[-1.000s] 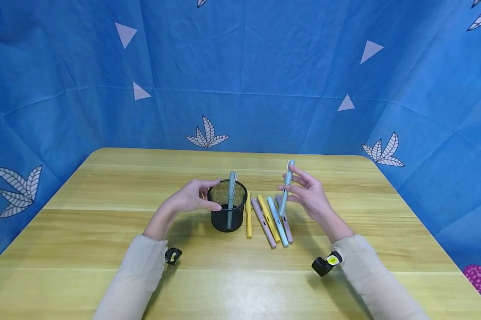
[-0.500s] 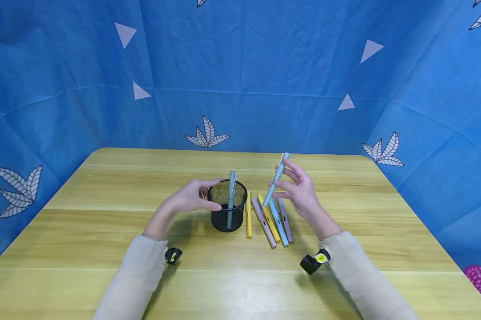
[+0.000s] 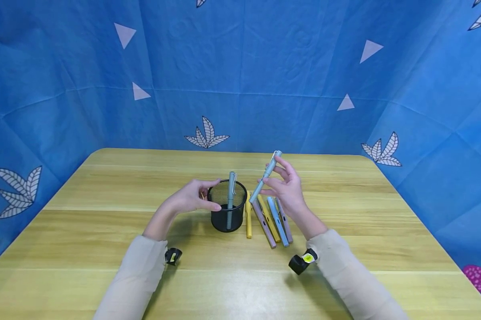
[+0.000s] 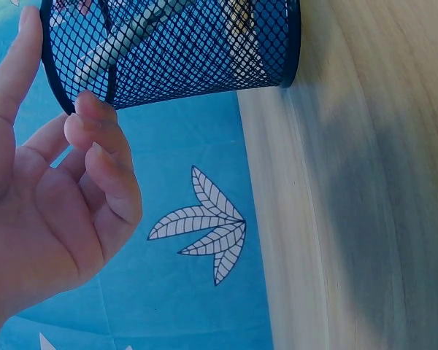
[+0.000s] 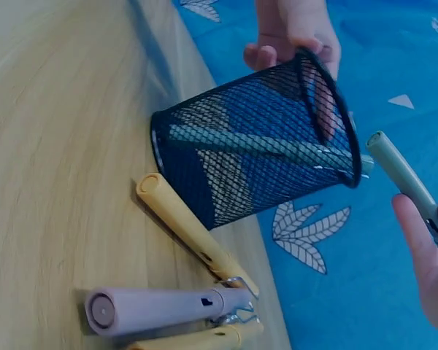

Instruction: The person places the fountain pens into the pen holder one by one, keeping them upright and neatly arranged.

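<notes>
Plainly enough, the gray-blue capped pen (image 3: 269, 169) is in the right hand (image 3: 286, 189), its grip a pinch of thumb and fingers, clip end up. It slants above the counter, its blunt lower end near the rim of the black mesh pen cup (image 3: 218, 218), with a small gap between. The left hand (image 3: 194, 196) curls thumb and index finger around that rim, gripping the cup on its left side. The cup stands upright, and a blue-gray pen (image 3: 231, 191) leans inside, its clip end poking above the edge.

Just right of the cup lies a yellow pen (image 3: 248, 222); beside it fan out a lilac pen (image 3: 265, 225), a second yellow pen (image 3: 271, 224), a light-blue pen (image 3: 278, 222) and a purple pen (image 3: 286, 226).

The wood-grain counter (image 3: 116, 195) spreads widely past both hands, its straight far edge well beyond the cup and its far corners rounded. Behind hangs a blue cloth (image 3: 272, 58) printed with leaves and triangles. At the right cuff, a black wrist camera (image 3: 298, 265) carries a yellow sticker (image 3: 308, 258), its dark lettering too small to read; another black wrist camera (image 3: 172, 255) sits at the left cuff.
</notes>
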